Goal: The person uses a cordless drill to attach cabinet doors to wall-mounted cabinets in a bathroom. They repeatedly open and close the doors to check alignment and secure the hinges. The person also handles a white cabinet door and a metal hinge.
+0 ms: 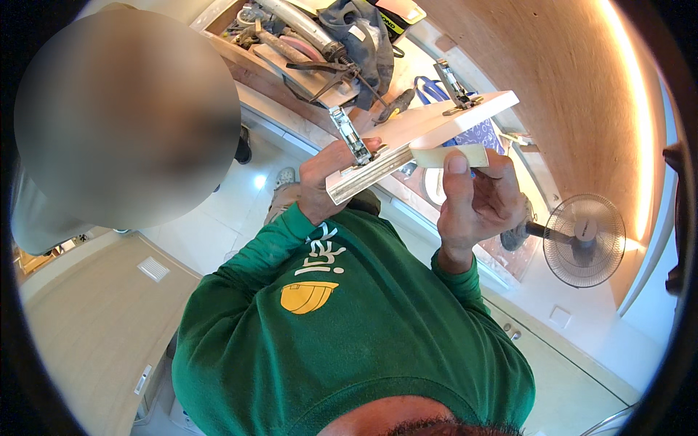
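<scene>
A white cabinet door point(429, 125) with two metal concealed hinges is held tilted in front of me. One hinge point(350, 135) stands up near my left hand point(323, 180), the other hinge point(454, 83) at the far right end. My left hand is closed around the door's left end, its fingers partly hidden behind it. Streaked brown marks show along the near edge. Between thumb and fingers, my right hand point(476, 200) pinches a pale flat rectangular strip point(471, 156), whose left end meets or overlaps the door's edge; whether it touches, I cannot tell.
Beyond the door, a wooden tray point(251, 65) holds tools, a caulking gun point(305, 25) and a dark cloth bag point(356, 43). A standing fan point(584, 240) is at right, beside a wood-panelled wall point(560, 94). Another person point(127, 116), blurred, is at left, above a pale cabinet point(102, 305).
</scene>
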A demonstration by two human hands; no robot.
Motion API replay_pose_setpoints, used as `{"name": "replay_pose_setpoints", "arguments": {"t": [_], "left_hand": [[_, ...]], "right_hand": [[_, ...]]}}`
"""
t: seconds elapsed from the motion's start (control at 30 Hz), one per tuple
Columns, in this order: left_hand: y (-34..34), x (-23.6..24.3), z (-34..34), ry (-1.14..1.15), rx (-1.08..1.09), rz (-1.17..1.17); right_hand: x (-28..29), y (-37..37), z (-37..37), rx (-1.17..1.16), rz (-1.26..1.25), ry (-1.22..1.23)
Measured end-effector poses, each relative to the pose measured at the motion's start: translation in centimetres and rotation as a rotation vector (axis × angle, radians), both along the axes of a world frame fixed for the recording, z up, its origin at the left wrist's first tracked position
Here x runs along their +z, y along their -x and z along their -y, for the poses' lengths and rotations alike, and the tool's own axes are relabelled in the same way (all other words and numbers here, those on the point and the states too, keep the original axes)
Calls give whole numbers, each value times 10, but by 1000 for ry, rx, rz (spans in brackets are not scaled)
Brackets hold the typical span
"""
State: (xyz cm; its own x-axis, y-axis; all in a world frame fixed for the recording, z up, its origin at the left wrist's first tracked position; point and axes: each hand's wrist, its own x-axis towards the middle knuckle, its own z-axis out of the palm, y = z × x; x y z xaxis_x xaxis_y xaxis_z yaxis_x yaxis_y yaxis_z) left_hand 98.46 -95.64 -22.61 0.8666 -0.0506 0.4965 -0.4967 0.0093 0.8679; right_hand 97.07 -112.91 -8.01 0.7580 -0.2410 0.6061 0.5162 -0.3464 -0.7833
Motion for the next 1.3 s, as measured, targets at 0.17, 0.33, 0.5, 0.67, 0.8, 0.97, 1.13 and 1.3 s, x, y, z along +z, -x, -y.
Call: {"name": "replay_pose_setpoints", "arguments": {"t": [0.17,0.33,0.5,0.67,0.8,0.97,1.13,1.3], "left_hand": [[-3,-1,-2,-6,-4,75],[-2,0,3,24,19,46],[4,2,6,33,27,-49],[14,9,7,66,55,-158],[11,11,8,5,75,-117],[15,7,11,42,83,-151],[18,-2,11,56,76,-190],[19,-17,12,143,60,-246]], "right_hand": [[2,-5,2,-2,105,150],[14,-13,3,-89,262,311],[34,-24,11,-213,358,357],[75,-36,32,-249,469,394],[94,-51,32,-210,516,234],[128,-74,51,-325,593,315],[155,-78,64,-278,580,531],[165,-101,65,-464,595,361]]}}
